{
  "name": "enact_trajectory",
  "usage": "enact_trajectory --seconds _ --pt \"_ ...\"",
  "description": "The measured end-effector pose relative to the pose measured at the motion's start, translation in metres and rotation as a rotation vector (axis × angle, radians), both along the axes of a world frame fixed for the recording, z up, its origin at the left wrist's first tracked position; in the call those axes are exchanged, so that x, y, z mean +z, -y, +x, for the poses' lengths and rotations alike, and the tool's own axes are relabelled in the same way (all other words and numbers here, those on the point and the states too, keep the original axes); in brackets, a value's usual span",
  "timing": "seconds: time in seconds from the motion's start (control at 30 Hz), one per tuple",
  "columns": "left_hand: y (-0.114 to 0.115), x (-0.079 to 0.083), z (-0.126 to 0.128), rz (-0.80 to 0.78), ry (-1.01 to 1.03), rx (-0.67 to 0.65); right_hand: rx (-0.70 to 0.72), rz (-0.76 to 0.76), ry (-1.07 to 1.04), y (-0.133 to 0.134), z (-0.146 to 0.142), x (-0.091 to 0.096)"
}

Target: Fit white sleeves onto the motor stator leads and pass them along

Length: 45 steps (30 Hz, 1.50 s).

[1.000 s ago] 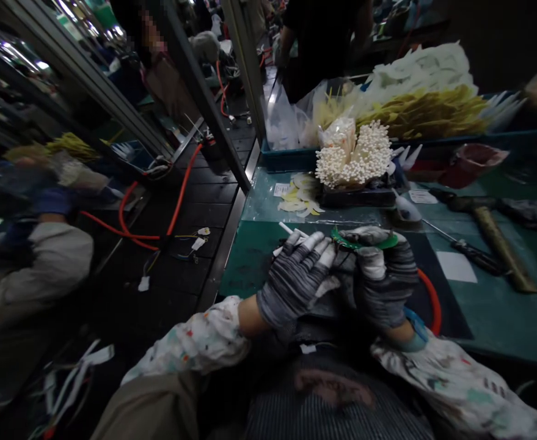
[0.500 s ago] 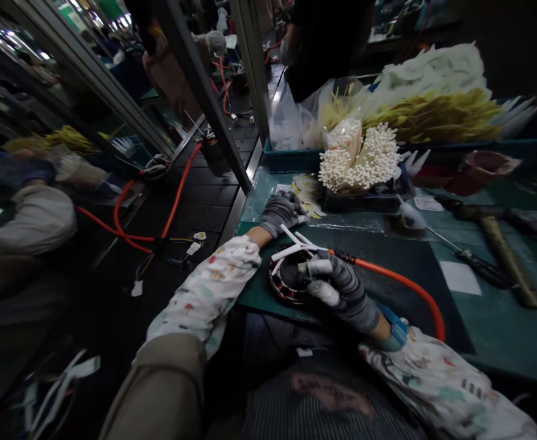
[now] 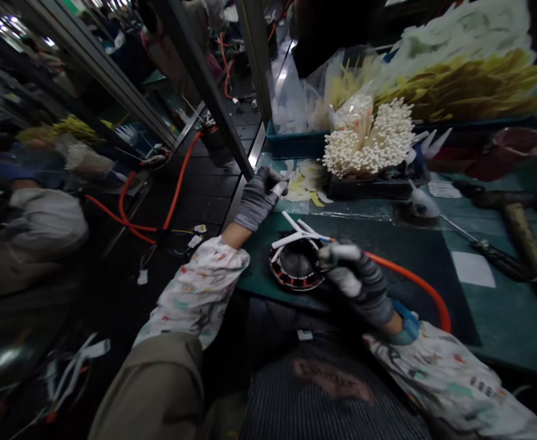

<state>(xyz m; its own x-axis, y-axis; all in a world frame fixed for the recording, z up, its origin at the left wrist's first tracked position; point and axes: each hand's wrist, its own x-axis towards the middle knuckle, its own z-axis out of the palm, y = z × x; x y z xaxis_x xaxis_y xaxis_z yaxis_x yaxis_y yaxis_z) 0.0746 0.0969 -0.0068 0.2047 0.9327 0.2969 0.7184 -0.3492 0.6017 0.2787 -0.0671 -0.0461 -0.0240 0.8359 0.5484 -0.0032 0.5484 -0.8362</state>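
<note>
A round motor stator [image 3: 296, 269] with copper windings and white sleeved leads lies on the dark green mat [image 3: 401, 250] in front of me. My right hand [image 3: 355, 278], in a grey striped glove, is curled at the stator's right rim and holds it. My left hand [image 3: 261, 195], gloved the same, reaches forward to the pile of pale yellow and white paper slips [image 3: 305, 183] and pinches a small white piece at its fingertips. An orange hose [image 3: 415, 284] runs from the stator to the right, under my right wrist.
A bundle of white sticks [image 3: 373, 146] stands in a dark tray behind the slips. Bins of yellow and white strips [image 3: 456, 91] fill the back. A hammer [image 3: 520, 223] and a screwdriver [image 3: 488, 250] lie to the right. A black conveyor [image 3: 190, 208] with orange cable runs on the left.
My left hand left the stator and stretched forward to the paper slips. My right hand shifted from the top of the stator to its right side. The view tilted.
</note>
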Motion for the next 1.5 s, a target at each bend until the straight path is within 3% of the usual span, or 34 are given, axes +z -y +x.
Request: enact_trajectory --seconds 0.03,0.1,0.17,0.23,0.33,0.43,0.57,0.63,0.73,0.8,0.87,0.93,1.0,1.1,1.13,1.23,1.3,1.37,1.5 --pt "0.019 0.008 -0.008 0.037 0.053 -0.012 -0.057 -0.071 -0.077 0.001 0.002 0.000" --pt "0.065 0.019 -0.021 0.180 0.201 -0.167 -0.164 -0.172 -0.171 0.000 0.005 0.002" --pt "0.109 0.021 -0.025 0.274 0.058 -0.345 -0.212 -0.228 -0.200 -0.003 0.006 0.006" --pt "0.142 0.013 -0.024 0.328 -0.104 -0.407 -0.238 -0.264 -0.209 -0.005 0.006 0.010" --pt "0.163 -0.005 -0.017 0.310 -0.212 -0.403 -0.266 -0.257 -0.157 -0.006 0.005 0.013" --pt "0.164 -0.013 -0.013 0.212 -0.236 -0.339 -0.288 -0.242 -0.099 -0.004 0.007 0.013" --pt "0.175 -0.009 -0.013 0.159 -0.206 -0.334 -0.227 -0.207 -0.069 0.001 0.010 0.013" --pt "0.186 -0.012 -0.013 0.230 -0.222 -0.279 -0.131 -0.177 -0.001 0.004 0.011 0.015" --pt "0.196 -0.026 -0.013 0.470 -0.314 -0.218 0.026 -0.070 0.236 0.006 0.006 0.022" --pt "0.195 -0.035 -0.017 0.590 -0.301 -0.271 0.044 0.046 0.475 0.006 -0.002 0.026" --pt "0.191 -0.038 -0.026 0.588 -0.203 -0.352 -0.009 0.150 0.758 0.004 -0.013 0.027" --pt "0.184 -0.034 -0.038 0.460 -0.038 -0.417 -0.052 0.212 1.030 0.002 -0.022 0.026" --pt "0.172 -0.026 -0.050 0.277 0.167 -0.368 -0.063 0.266 1.185 -0.001 -0.027 0.026" --pt "0.144 -0.012 -0.059 0.005 0.328 -0.176 -0.019 0.320 1.172 -0.006 -0.027 0.027" --pt "0.133 -0.009 -0.059 -0.100 0.326 -0.182 0.001 0.315 1.137 -0.008 -0.026 0.027" --pt "0.108 -0.007 -0.050 -0.478 0.361 -0.474 0.015 0.275 1.050 -0.003 -0.023 0.027" --pt "0.106 -0.011 -0.042 -0.658 0.464 -0.663 -0.035 0.267 1.008 0.008 -0.021 0.022" --pt "0.114 -0.016 -0.039 -0.679 0.498 -0.712 -0.091 0.266 0.969 0.025 -0.020 0.016" --pt "0.139 -0.023 -0.043 -0.374 0.301 -0.707 -0.139 0.256 0.900 0.056 -0.019 0.008"
